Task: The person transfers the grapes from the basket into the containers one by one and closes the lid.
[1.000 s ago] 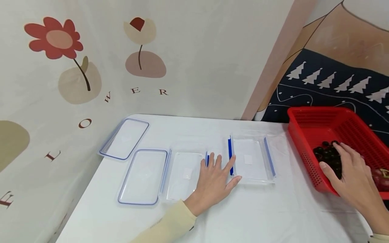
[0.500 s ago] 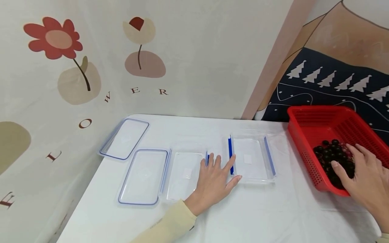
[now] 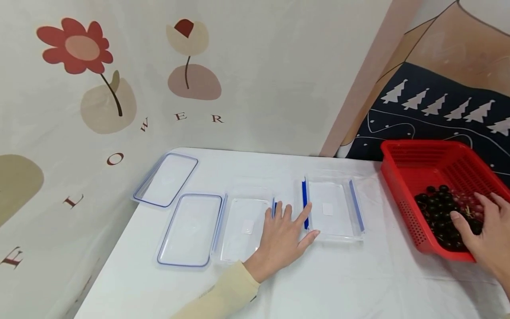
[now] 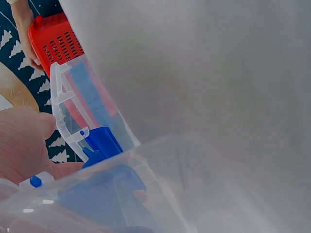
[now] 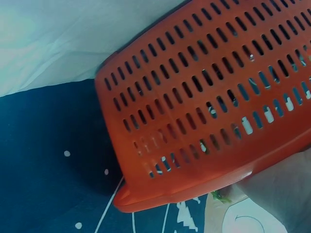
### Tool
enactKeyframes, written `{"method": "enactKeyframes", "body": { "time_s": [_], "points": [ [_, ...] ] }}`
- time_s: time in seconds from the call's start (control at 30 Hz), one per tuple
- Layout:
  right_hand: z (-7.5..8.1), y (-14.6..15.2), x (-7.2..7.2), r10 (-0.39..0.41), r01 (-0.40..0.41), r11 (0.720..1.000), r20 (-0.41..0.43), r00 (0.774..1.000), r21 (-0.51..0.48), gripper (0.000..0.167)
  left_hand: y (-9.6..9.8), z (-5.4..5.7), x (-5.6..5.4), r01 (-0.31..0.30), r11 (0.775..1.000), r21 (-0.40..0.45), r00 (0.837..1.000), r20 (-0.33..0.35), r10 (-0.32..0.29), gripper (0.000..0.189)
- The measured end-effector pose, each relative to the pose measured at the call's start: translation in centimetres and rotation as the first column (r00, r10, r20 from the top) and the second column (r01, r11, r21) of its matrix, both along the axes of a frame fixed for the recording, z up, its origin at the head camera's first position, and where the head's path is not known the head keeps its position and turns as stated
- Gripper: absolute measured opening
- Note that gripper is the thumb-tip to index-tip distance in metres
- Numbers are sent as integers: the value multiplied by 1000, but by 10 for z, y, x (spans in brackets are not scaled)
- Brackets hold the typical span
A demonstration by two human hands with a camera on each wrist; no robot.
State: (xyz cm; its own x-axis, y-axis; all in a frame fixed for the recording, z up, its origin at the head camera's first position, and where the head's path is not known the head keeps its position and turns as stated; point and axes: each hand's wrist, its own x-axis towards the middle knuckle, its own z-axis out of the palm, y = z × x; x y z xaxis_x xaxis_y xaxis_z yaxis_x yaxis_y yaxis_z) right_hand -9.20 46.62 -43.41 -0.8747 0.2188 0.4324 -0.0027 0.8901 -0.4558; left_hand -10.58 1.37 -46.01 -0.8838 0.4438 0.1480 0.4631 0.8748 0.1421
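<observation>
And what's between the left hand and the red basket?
Between the left hand and red basket: a clear blue-flapped container, then white tablecloth. The head view shows it.

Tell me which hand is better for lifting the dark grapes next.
Probably the right hand: it reaches over the red basket, close to the dark grapes. The left hand is spread out by the clear boxes, away from the basket.

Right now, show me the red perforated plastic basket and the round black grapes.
Red perforated plastic basket (image 3: 402,201), head view: its left outer wall.
Round black grapes (image 3: 436,210), head view: middle of the cluster.
</observation>
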Motion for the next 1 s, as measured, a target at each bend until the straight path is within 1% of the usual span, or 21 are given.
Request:
{"method": "enactKeyframes", "body": {
  "time_s": [0.1, 0.23, 0.3, 0.37, 0.47, 0.53, 0.57, 0.63, 0.73, 0.8, 0.93, 1.0],
  "points": [
    [-1, 5, 0, -2, 2, 1000, -26, 1000, -9, 104, 1, 1, 0, 6, 1000, 8, 1000, -9, -6, 73],
    [-4, 14, 0, -43, 43, 999, -21, 999, -4, 111, 3, 1, 0, 2, 1000, 13, 1000, -17, -1, 72],
    [-8, 21, 0, -79, 79, 997, 11, 997, -17, 105, 5, 1, 1, 1, 1000, 18, 1000, -11, -1, 72],
    [-22, 38, -2, -106, 106, 994, 14, 994, -30, 104, 7, 1, 2, 5, 1000, 26, 1000, -6, -5, 72],
    [-46, 73, -7, -133, 133, 990, 2, 991, -36, 102, 10, 0, 3, 14, 999, 35, 1000, -8, -13, 72],
    [-63, 98, -12, -142, 142, 990, -14, 990, -14, 102, 11, -1, 3, 12, 1000, 28, 1000, -21, -12, 72],
    [-68, 107, -14, -153, 153, 988, -11, 988, 0, 101, 11, -1, 3, 11, 1000, 24, 1000, -29, -10, 72],
    [-79, 124, -16, -148, 149, 989, -7, 989, 20, 97, 10, -1, 4, 5, 1000, 16, 999, -37, -5, 72],
    [-90, 139, -19, -164, 165, 985, -20, 986, 48, 97, 8, -1, 3, 5, 1000, 18, 999, -44, -4, 72],
    [-93, 144, -19, -160, 161, 986, -28, 987, 47, 94, 7, -1, 3, 7, 1000, 21, 999, -49, -6, 72],
    [-92, 145, -19, -170, 170, 985, 21, 985, 7, 88, 7, -1, 2, 11, 1000, 28, 999, -50, -10, 72],
    [-90, 142, -19, -163, 165, 986, 61, 985, -29, 92, 7, -1, 2, 12, 999, 31, 999, -49, -10, 72]
  ]
}}
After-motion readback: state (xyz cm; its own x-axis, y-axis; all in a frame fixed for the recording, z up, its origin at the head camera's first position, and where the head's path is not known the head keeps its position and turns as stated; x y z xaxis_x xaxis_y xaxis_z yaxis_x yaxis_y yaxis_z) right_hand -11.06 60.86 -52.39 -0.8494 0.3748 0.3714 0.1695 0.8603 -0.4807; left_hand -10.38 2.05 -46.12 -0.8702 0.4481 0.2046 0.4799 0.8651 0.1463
